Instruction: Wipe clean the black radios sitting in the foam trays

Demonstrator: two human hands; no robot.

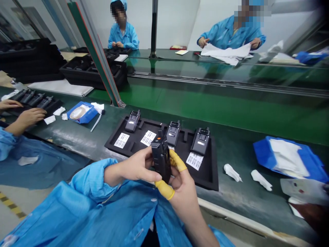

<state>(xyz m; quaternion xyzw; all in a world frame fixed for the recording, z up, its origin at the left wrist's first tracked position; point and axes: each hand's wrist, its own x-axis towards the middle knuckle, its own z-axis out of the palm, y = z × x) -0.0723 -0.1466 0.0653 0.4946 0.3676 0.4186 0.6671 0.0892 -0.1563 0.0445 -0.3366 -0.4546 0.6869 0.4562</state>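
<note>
Between my two hands a black walkie-talkie is held upright, its narrow side towards me and an orange button on its top. My left hand grips it from the left, thumb across its lower front. Yellow finger cots cover the thumb and a finger of my right hand, which closes round it from the right. Behind it lies a black foam tray. The tray carries a walkie-talkie at left, another walkie-talkie in the middle and a third walkie-talkie at right, with white label sheets beside them.
At right stand a blue bin of white cloths and crumpled wipes. Another blue bin is left of the tray. A co-worker's hands are at far left. A slanted post rises behind the bench; two people sit across.
</note>
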